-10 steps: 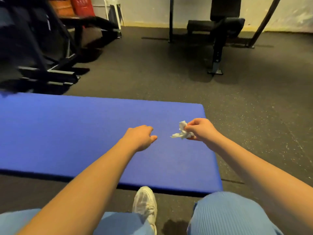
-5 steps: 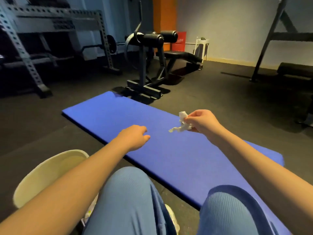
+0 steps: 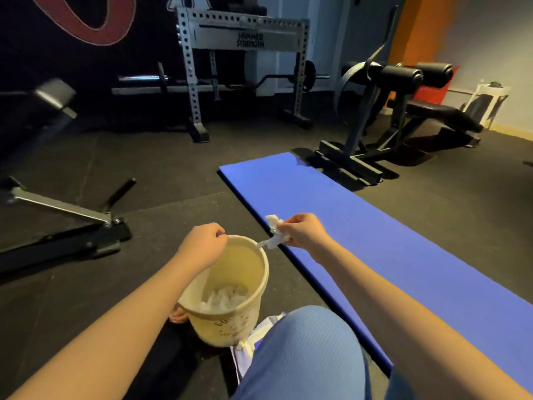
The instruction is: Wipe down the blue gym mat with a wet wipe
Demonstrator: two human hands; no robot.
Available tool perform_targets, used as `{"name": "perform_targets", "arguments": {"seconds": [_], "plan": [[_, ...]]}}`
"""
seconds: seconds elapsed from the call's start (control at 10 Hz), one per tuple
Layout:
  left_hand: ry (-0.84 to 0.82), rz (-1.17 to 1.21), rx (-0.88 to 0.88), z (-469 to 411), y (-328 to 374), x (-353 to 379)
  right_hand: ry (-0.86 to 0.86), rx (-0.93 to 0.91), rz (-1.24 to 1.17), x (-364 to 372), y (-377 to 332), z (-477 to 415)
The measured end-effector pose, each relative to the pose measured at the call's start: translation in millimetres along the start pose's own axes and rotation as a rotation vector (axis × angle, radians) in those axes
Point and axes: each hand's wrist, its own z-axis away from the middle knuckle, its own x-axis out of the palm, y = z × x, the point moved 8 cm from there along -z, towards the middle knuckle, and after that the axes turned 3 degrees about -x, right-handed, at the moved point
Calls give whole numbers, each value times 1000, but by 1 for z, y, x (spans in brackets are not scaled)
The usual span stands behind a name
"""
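Wipe (image 3: 274,236) crumpled, pinched by right hand (image 3: 302,230), frame centre | touches bucket (image 3: 264,272) right rim, opening just lower left | left hand (image 3: 202,243) grips far rim | mat (image 3: 403,241) right of both, long axis running centre to lower right | likely a drop-in next

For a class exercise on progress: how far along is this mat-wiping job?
Done: crumpled wipes lie in the bucket. In hand: right hand pinches a wet wipe at its rim; left hand grips the rim. Left: probably binning it; blue gym mat looks clean.
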Motion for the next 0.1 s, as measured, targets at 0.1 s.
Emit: {"name": "perform_targets", "arguments": {"seconds": [0.1], "plan": [[22,52,-51,-10,-29,-8,-138,21,-30,52,1,-13]]}}
